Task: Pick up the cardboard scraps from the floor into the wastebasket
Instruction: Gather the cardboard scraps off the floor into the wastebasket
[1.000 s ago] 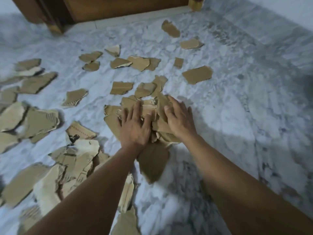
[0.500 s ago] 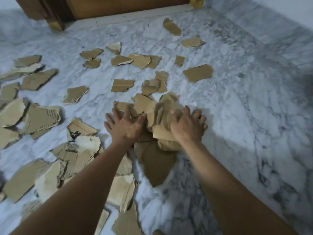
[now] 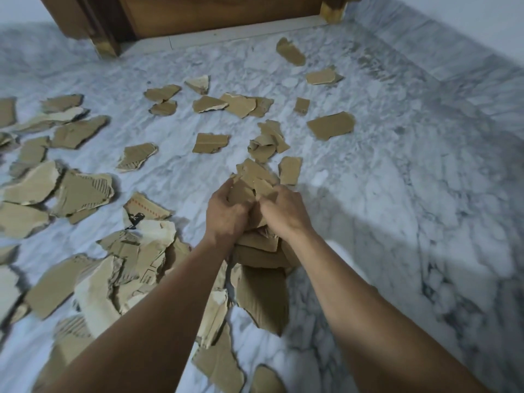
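Observation:
Brown torn cardboard scraps lie all over the marble floor. A bunch of scraps is squeezed between both my hands at the centre. My left hand clasps the bunch from the left, my right hand from the right, fingers curled around it. Larger pieces hang or lie just below my wrists. More loose scraps lie farther off, and a thick pile sits to my left. No wastebasket is in view.
A wooden door and frame stand at the far edge, with a pale threshold strip. A marble skirting and white wall run along the right. The floor's right side carries no scraps.
My hands went from lying flat on the heap to closing together around it, bunching the scraps between them. Both hands have drawn nearer to each other and the bunch stands up higher.

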Tool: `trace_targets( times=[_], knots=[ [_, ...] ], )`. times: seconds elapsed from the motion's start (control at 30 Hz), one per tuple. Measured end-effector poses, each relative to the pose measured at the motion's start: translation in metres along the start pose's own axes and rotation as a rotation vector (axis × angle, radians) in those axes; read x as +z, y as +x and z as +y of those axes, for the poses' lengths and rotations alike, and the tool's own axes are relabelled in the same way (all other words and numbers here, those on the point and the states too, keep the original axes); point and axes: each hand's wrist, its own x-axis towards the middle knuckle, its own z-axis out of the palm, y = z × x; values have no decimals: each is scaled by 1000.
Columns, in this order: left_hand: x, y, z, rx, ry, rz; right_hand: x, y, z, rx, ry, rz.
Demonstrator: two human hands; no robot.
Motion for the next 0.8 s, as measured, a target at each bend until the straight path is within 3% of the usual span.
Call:
trace_targets(
  times=[0.23, 0.4, 0.63, 0.8],
  knots=[
    [2, -20, 8, -142, -381, -29, -2, -19, 18, -83, 24, 45],
    [24, -35, 39, -75, -489, -155, -33, -36, 26, -138, 313, 172],
    [80, -66, 127, 64, -552, -349, -141, -71, 4, -166, 399, 377],
    [147, -104, 218, 111, -572, -483, -257, -119, -14, -197, 352, 580]
  ],
)
